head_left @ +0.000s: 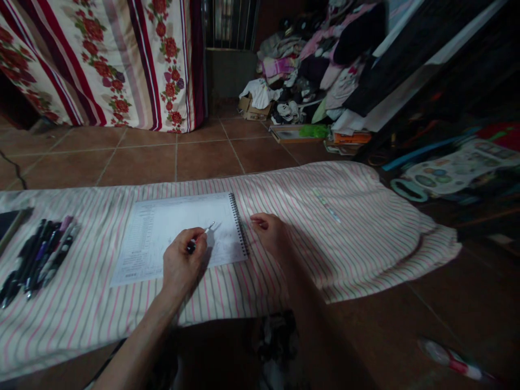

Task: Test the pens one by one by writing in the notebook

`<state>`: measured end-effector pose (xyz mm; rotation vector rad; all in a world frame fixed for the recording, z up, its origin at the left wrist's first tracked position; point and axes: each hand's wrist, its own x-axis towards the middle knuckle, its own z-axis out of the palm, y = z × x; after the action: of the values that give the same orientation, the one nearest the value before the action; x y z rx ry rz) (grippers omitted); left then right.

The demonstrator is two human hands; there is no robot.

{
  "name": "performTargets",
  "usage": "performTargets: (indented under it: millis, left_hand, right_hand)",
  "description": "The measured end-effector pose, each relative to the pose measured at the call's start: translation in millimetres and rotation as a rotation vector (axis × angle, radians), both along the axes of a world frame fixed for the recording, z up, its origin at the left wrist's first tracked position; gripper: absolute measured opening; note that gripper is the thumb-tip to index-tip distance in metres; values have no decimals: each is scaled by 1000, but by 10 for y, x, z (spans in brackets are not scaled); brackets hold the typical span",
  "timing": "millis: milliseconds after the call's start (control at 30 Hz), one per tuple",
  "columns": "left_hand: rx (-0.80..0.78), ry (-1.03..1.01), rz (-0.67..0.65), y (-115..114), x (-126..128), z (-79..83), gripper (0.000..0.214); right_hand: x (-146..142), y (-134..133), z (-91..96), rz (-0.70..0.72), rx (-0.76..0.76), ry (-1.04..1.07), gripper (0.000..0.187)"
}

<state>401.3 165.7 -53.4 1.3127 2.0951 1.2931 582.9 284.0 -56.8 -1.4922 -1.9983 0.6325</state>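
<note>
A spiral-bound notebook (179, 222) lies on the striped cloth, its coil along the right edge. Its page carries faint print at the left and faint marks lower right. My left hand (183, 260) is over the page, closed around a slim pen (209, 227). The pen's pale, metallic-looking end points up and to the right; the rest is mostly hidden by my fingers. Just right of the coil, my right hand (268, 234) rests with curled fingers and the thumb pressed in. Whether anything small is inside that pinch cannot be made out.
Several pens and markers (43, 254) lie on the striped cloth (349, 233) at the left, by a dark framed object (10, 225). A thin patterned strip (326, 205) lies to the right. Beyond are a floral curtain (117, 65), piled clothes (312, 65) and tiled floor (203, 154).
</note>
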Motion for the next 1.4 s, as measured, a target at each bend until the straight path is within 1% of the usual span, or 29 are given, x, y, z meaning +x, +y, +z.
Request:
performTargets:
  millis: [67,167,400,533,633,833,933,1000,1100,1167,1267,1400]
  left_hand:
    - [0,1,2,-3,9,-5,24]
    - [12,-6,4,-8,19,-12,24]
    - [19,11,2,-6,25,-5,23]
    - [5,16,-4,-7,26,-5,23]
    - [-1,34,-3,-11,16,-12,23]
    - [-19,29,26,-18,-36,-32,24]
    - [-18,15,30,-15,-53,-50,25]
    - [-13,16,30,-12,-58,-60,26]
    - [-4,12,37,-12,-59,-60,26]
    - [-2,2,39,-14,-55,-49,25]
    - [-16,-10,37,-20,-50,-35,25]
    - [-18,-44,30,-29,-60,-35,27]
  right_hand:
    - [-24,-14,-41,31,18,-83,20]
    - [-88,-46,-81,41,19,-142,21]
    - [-174,-133,-68,-5,35,-305,21]
    - [-193,-143,-55,-29,52,-309,18]
    - [-188,-128,-38,-23,26,-211,15]
    - [-195,-96,-30,1,-34,61,11]
    - [-232,-87,-32,18,-58,249,15]
    - [-270,-95,-6,45,-132,405,23]
    - [-334,-136,82,77,-327,625,36]
    - [-371,-177,152,95,-426,718,40]
    - [-415,-234,221,129,-514,809,37]
    - [-473,-281,243,146,-657,945,33]
